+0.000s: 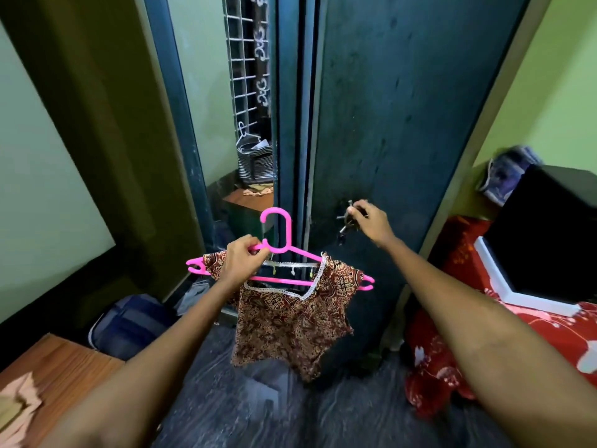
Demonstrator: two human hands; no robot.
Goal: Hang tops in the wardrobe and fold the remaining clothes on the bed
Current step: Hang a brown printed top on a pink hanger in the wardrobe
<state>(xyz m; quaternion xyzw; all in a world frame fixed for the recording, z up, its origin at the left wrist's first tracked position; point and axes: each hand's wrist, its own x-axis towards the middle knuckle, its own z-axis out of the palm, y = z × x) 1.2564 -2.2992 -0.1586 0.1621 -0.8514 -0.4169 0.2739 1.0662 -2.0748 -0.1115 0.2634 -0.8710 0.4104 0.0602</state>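
A brown patterned top point(290, 321) with white lace at the neck hangs on a pink plastic hanger point(277, 234). My left hand point(240, 261) grips the hanger's left shoulder, holding it up in front of the dark blue-green steel wardrobe point(397, 124). My right hand point(368, 223) grips the metal handle point(346, 218) on the wardrobe's right door. A narrow gap shows between the doors.
The left wardrobe door carries a mirror point(239, 101) reflecting a window grille and a striped bag. A bed with a red floral cover point(458, 344) and a black box point(549, 234) stands right. A blue bag point(129, 324) lies on the floor left, by a wooden surface point(61, 367) with pink cloth.
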